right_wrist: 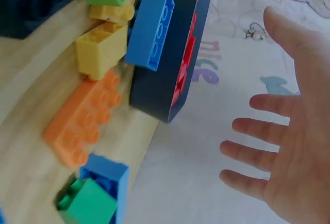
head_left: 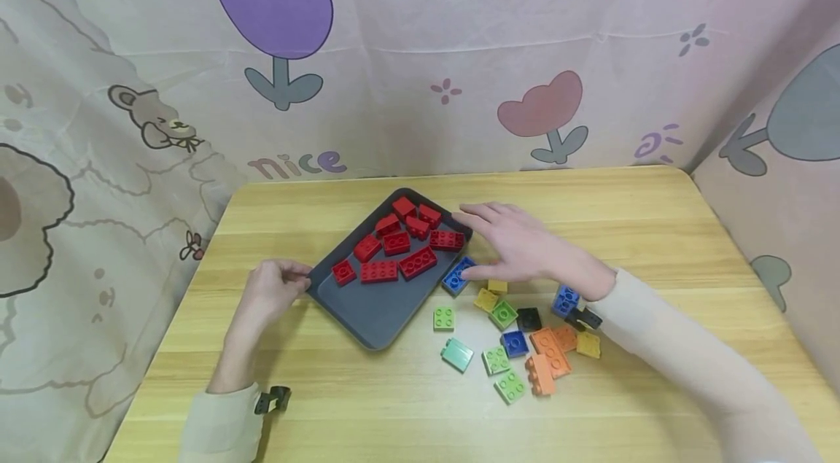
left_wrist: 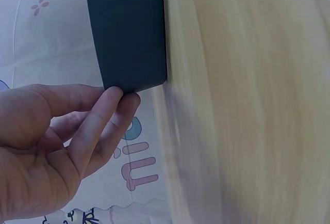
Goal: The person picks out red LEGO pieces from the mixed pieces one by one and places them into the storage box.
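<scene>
A dark grey tray [head_left: 367, 310] lies slanted on the table with several red toy bricks [head_left: 379, 272] in its upper part. At the tray's left corner my left hand [head_left: 265, 293] pinches the rim between thumb and fingers; the left wrist view shows the fingertips on the tray's dark outer wall [left_wrist: 129, 33]. My right hand [head_left: 515, 240] hovers by the right corner with fingers spread and holds nothing. Below it a blue brick [head_left: 457, 276] leans against the tray's side, seen also in the right wrist view as a long blue brick [right_wrist: 149, 28].
Right of the tray lie loose bricks: a light green brick [head_left: 443, 318], a teal brick [head_left: 457, 354], a black brick [head_left: 528, 319], an orange brick [head_left: 551, 352] and several others. A patterned cloth [head_left: 407, 84] hangs behind the wooden table [head_left: 367, 412].
</scene>
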Action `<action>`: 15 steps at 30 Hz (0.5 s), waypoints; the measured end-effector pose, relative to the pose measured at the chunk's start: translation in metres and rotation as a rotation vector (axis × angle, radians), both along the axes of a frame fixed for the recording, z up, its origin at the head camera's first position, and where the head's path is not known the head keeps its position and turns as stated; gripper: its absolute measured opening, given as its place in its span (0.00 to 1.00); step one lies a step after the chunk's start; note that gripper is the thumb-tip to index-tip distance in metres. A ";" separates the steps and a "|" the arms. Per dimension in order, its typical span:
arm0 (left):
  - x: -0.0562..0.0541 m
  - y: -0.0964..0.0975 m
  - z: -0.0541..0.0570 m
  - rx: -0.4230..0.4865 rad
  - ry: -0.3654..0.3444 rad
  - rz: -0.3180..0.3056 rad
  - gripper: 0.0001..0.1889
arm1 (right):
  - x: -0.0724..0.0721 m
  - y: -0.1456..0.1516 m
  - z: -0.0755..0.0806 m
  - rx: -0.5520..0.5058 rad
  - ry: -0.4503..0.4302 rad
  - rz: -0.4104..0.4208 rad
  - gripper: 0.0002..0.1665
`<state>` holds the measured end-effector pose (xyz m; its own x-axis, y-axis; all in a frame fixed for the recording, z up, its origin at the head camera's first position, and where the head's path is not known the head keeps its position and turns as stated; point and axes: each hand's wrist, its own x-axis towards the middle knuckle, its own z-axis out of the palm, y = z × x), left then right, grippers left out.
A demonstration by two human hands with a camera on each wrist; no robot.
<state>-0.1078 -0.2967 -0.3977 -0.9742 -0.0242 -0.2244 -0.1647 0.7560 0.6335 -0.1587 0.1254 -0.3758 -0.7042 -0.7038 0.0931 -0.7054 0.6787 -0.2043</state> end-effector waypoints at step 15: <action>0.004 0.004 0.003 -0.075 0.063 -0.071 0.26 | 0.023 0.037 -0.014 -0.040 0.035 -0.075 0.63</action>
